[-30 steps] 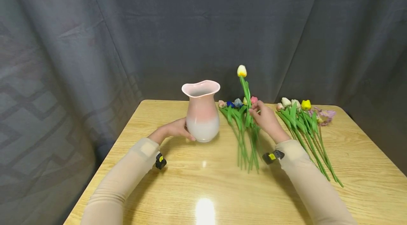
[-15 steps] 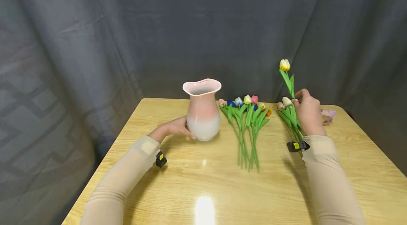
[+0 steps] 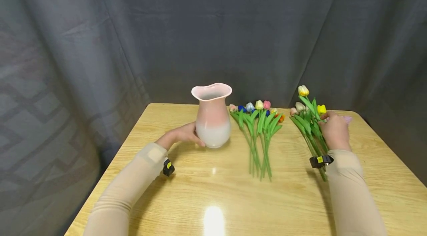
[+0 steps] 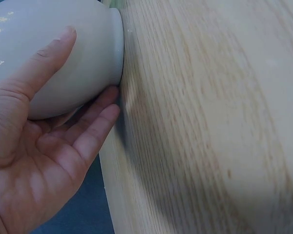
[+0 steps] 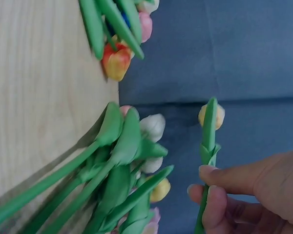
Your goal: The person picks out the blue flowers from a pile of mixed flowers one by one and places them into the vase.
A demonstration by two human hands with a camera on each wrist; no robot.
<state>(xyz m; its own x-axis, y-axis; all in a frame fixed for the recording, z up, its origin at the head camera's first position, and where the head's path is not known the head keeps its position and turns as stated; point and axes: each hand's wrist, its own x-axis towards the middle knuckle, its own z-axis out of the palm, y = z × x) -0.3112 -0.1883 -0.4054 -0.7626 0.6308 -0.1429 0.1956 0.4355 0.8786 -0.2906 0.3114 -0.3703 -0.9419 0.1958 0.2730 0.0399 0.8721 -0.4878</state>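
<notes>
My right hand (image 3: pixel 335 132) pinches a yellow-and-white tulip (image 5: pixel 207 153) beside other flowers (image 3: pixel 307 126) near the table (image 3: pixel 186 191)'s far right corner; my left hand (image 3: pixel 185 134) holds the vase (image 3: pixel 213 123) low down.

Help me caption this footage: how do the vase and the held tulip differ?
The vase is pink above and white below; the held tulip has a white-and-yellow bloom and green leaves. The vase is wide and hollow, the held tulip slim. The left hand grips the vase low down; the right hand pinches the held tulip's stem. Both are held one-handed.
</notes>
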